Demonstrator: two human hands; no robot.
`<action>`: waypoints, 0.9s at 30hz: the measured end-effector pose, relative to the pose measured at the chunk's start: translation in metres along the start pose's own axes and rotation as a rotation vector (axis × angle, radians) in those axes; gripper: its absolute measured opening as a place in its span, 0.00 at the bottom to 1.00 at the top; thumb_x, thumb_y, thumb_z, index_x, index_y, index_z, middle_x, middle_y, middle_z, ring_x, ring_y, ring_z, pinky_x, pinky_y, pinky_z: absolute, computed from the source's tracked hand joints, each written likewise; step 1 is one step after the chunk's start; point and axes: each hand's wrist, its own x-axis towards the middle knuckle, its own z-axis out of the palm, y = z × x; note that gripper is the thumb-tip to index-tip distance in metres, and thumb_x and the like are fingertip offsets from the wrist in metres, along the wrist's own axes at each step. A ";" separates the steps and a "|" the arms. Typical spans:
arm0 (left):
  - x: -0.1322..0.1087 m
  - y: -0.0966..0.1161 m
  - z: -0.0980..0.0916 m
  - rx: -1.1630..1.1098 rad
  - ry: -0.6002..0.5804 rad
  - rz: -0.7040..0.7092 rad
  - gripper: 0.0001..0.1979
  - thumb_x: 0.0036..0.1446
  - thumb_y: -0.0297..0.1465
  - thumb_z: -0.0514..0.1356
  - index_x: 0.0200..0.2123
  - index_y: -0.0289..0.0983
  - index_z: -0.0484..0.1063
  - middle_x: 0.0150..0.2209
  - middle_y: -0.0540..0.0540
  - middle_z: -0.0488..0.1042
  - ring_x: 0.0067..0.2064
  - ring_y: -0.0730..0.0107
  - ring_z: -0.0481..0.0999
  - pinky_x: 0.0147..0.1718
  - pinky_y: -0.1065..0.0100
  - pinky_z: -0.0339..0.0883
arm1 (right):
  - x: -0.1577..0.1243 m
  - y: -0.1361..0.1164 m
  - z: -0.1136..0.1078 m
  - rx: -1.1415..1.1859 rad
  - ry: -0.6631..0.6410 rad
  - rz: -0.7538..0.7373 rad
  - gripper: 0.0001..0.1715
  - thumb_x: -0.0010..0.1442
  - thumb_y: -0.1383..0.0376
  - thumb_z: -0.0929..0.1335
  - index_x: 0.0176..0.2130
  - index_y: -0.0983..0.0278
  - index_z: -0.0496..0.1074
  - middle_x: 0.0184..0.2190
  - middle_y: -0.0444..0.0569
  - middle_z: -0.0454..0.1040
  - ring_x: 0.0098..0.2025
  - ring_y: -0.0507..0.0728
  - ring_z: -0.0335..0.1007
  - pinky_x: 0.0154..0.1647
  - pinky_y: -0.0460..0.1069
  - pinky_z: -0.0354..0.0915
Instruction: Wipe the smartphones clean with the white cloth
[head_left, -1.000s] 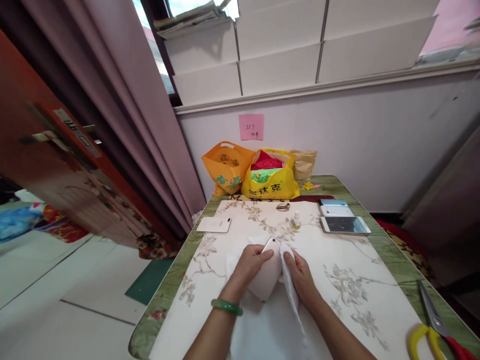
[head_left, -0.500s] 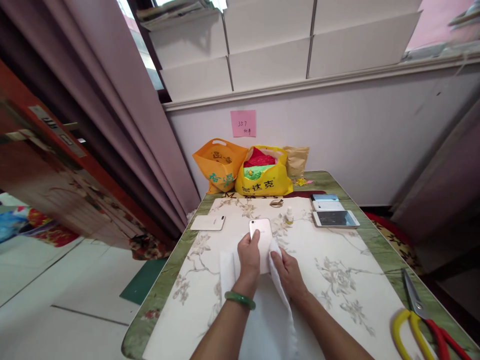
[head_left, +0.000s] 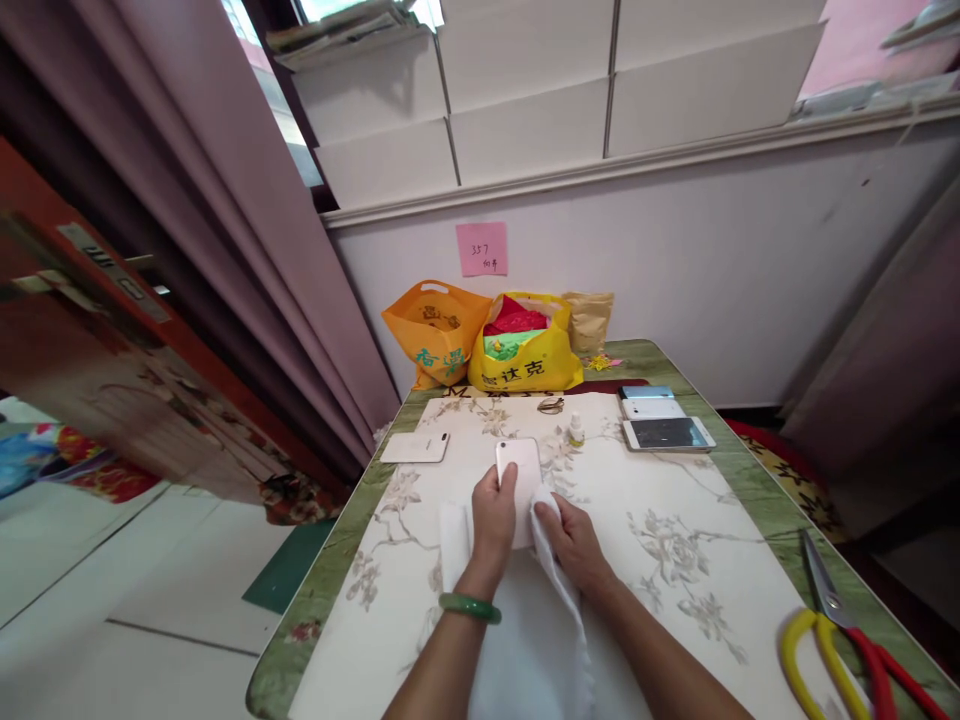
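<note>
Pale phone [head_left: 527, 468] is sitting in the grip of the left hand [head_left: 493, 515], the right hand [head_left: 576, 548] pinching white cloth [head_left: 525, 640] alongside. A bottle [head_left: 576, 431] is standing beyond, scissors [head_left: 834, 606] lying off right.

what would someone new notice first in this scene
The orange bag and yellow bag would probably catch the eye first, side by side at the far end of the table, below a pink note. Nearer, the left hand, with a green bangle at its wrist, holds a pale phone, and the right hand holds a white cloth beside it. Yellow-and-red-handled scissors stand out at the near right.
</note>
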 end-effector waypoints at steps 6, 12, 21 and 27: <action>-0.030 0.003 0.002 0.175 -0.230 0.055 0.18 0.58 0.45 0.55 0.27 0.36 0.69 0.24 0.52 0.67 0.28 0.71 0.63 0.29 0.70 0.56 | 0.004 0.000 -0.006 0.172 0.165 0.118 0.24 0.61 0.46 0.62 0.30 0.63 0.67 0.24 0.43 0.68 0.30 0.55 0.62 0.34 0.48 0.62; -0.037 -0.006 -0.004 0.079 -0.381 0.026 0.18 0.56 0.45 0.56 0.28 0.35 0.71 0.26 0.50 0.69 0.30 0.70 0.64 0.30 0.70 0.56 | 0.005 0.000 -0.010 0.235 0.208 0.208 0.26 0.59 0.44 0.63 0.32 0.64 0.69 0.25 0.44 0.71 0.29 0.55 0.64 0.31 0.48 0.63; -0.005 -0.009 0.012 -0.214 0.030 -0.066 0.20 0.52 0.48 0.59 0.24 0.37 0.64 0.22 0.54 0.64 0.25 0.75 0.61 0.26 0.71 0.57 | 0.000 0.002 -0.004 0.039 0.034 0.052 0.22 0.61 0.48 0.63 0.34 0.63 0.72 0.27 0.45 0.73 0.31 0.57 0.66 0.34 0.49 0.63; 0.016 -0.003 0.024 -0.426 0.317 -0.134 0.23 0.50 0.52 0.58 0.27 0.37 0.63 0.22 0.54 0.66 0.24 0.74 0.65 0.25 0.71 0.60 | -0.002 0.004 -0.001 0.060 0.016 0.066 0.22 0.59 0.48 0.64 0.36 0.64 0.74 0.27 0.45 0.74 0.31 0.57 0.67 0.33 0.49 0.64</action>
